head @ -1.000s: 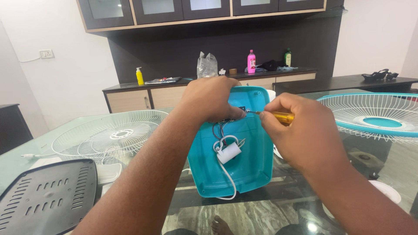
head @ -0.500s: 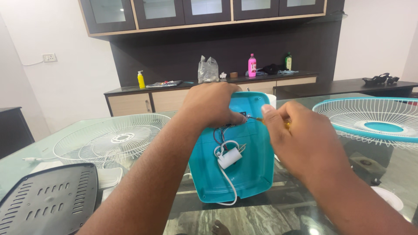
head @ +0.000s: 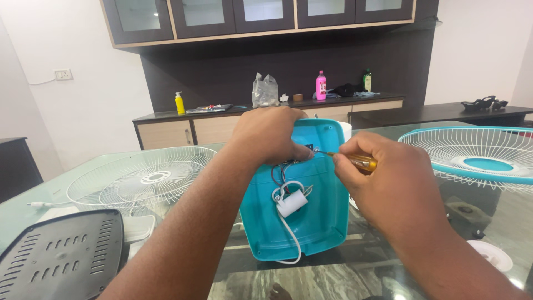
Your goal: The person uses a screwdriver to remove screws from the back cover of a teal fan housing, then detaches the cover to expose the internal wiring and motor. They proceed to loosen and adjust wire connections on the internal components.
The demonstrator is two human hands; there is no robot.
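Note:
A teal plastic fan base shell (head: 311,222) stands tilted on the glass table, its open inside facing me. Inside it sit a white capacitor (head: 291,203) and a white cable looping down. My left hand (head: 266,133) grips the shell's upper left edge, fingers curled over the wiring. My right hand (head: 383,178) holds a screwdriver with an amber handle (head: 361,161). Its metal tip points left at a spot near the top of the shell, close to my left fingers.
A white wire fan guard (head: 141,178) lies left, a teal-rimmed guard (head: 477,158) right. A dark grey vented cover (head: 61,258) sits at front left. A white round part (head: 491,254) lies at right. Bottles and a bag stand on the far counter (head: 266,108).
The view has shifted slightly. My right hand has kept the screwdriver at the shell's top while my left hand stays clamped on the shell.

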